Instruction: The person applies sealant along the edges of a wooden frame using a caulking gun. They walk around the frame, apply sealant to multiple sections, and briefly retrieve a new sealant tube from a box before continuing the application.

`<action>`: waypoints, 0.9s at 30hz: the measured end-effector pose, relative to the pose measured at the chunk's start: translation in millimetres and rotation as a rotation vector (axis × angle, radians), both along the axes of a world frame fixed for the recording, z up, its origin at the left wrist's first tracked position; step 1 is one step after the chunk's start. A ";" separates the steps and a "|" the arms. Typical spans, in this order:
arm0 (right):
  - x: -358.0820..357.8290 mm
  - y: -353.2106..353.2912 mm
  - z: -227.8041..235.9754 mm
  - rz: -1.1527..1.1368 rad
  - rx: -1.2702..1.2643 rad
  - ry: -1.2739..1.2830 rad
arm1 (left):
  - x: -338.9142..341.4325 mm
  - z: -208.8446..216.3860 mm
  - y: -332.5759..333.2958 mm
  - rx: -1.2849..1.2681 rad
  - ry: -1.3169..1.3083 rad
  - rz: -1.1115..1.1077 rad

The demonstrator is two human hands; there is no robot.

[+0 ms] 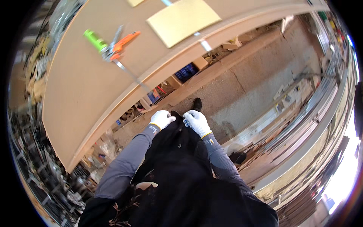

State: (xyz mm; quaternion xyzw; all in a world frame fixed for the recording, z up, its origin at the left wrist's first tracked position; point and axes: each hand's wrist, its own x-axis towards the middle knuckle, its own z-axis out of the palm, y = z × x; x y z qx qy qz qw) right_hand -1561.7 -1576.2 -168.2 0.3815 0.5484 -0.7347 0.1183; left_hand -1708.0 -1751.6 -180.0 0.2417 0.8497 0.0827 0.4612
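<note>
My left hand (162,119) and my right hand (197,123) wear white gloves with yellow cuffs, below grey sleeves. They are held close together in front of my dark clothing (177,151), a small gap apart. The fingers of both are curled in, and what they grip, if anything, is hidden. Blue shows on the finger side of the right glove. On the brown tabletop (87,94) ahead lies a clamp-like tool (109,51) with a green handle and orange lever, out of reach of both hands. A flat metal strip (128,71) runs from it toward the table's edge.
A pale yellow sheet (184,20) lies on the tabletop. Beneath the table edge are open boxes (187,72) and loose parts. Long metal profiles (302,117) are stacked on the right; metal pieces (41,170) crowd the left. Concrete floor (242,87) lies between.
</note>
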 end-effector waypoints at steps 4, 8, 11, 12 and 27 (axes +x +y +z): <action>23.1 12.7 -74.9 -0.464 -0.219 -0.043 | 2.2 -94.1 46.9 -0.053 0.165 -0.331; 47.4 10.3 -147.5 -0.870 -0.193 -0.136 | 1.8 -169.4 79.5 -0.297 -0.029 -0.241; 58.7 -13.2 -212.6 -1.060 -0.343 -0.191 | -9.6 -203.0 113.1 -0.210 0.017 -0.270; 56.1 -23.6 -226.9 -1.064 -0.354 -0.263 | -16.8 -207.2 131.1 -0.283 0.011 -0.252; -70.1 -219.7 -367.0 -0.925 -0.753 -0.254 | -150.0 -519.7 133.1 -0.153 0.121 -0.776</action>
